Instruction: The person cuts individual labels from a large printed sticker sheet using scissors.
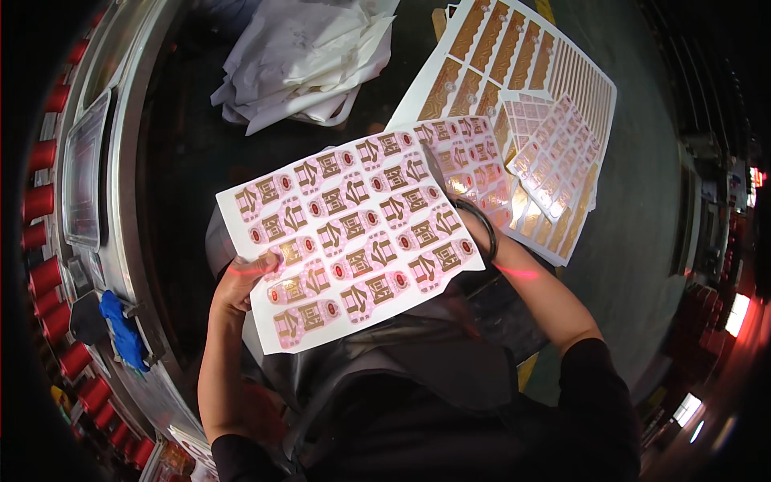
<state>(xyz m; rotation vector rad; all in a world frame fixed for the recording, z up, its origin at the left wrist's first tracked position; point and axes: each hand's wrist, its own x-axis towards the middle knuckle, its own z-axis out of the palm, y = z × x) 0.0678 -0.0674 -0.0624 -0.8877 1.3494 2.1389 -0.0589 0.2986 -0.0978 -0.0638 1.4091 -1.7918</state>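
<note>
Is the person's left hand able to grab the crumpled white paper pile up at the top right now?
Probably not yet. The left hand is busy pinching the pink-and-gold label sheet, and the crumpled white paper pile lies well beyond that sheet, which is spread between them.

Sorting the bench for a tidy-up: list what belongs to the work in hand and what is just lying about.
In hand:
- white sheet of pink-and-gold die-cut labels, gripped at its left edge by the left hand; the right hand is mostly hidden behind it
- stack of gold-patterned label sheets beyond

Lying about:
- crumpled white paper heap
- blue cloth
- row of red spools
</note>
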